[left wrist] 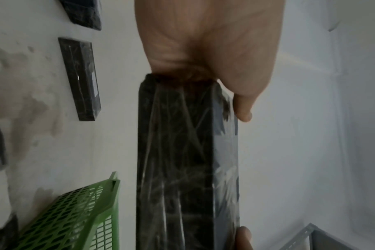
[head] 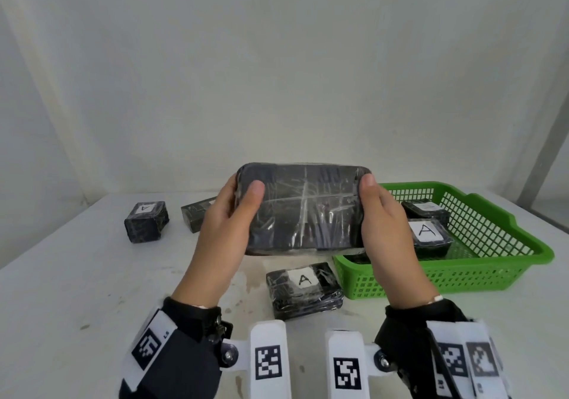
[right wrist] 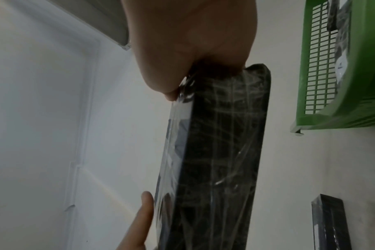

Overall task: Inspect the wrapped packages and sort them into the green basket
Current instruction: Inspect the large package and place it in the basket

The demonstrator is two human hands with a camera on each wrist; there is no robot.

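Note:
Both hands hold a large black plastic-wrapped package (head: 303, 209) upright above the white table; the face toward me shows no label. My left hand (head: 229, 214) grips its left end, thumb on the front. My right hand (head: 380, 214) grips the right end the same way. The wrist views show the package's edge (left wrist: 186, 160) (right wrist: 216, 152) clamped between thumb and palm. The green basket (head: 480, 263) stands to the right, with two packages inside, one labelled A (head: 426, 234). Another A-labelled package (head: 304, 289) lies on the table below the held one.
A small A-labelled package (head: 146, 221) and a flat unlabelled one (head: 194, 215) lie at the back left of the table (head: 77, 291). A white wall rises behind the table. A grey frame post (head: 545, 152) stands at the far right.

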